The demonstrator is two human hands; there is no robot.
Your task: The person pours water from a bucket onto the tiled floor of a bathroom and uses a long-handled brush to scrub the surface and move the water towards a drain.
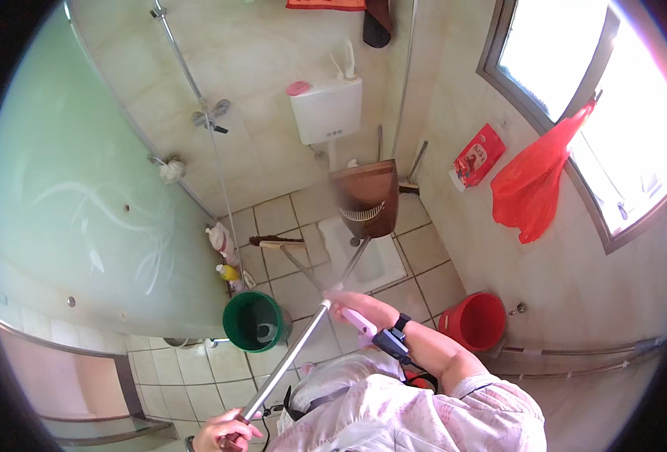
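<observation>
My left hand (228,431), low at the left, is closed around the end of a long silver handle. That handle leads up to a brown dustpan (363,207) with a row of pale comb teeth. The dustpan is over the far part of a white squat toilet (388,260). My right hand (341,303) is closed where the dustpan's handle crosses the handle of a broom (281,244). It appears to hold the broom, though its grip is partly hidden. Dark bristles of the broom are near the floor, left of the toilet. A pinkish-white piece extends by my right wrist.
A green bucket (257,322) stands to the left and a red bucket (472,322) to the right. Bottles (224,245) line the foot of the frosted glass panel (100,203). Another brush (409,187) leans in the far corner. A red plastic bag (533,188) hangs by the window.
</observation>
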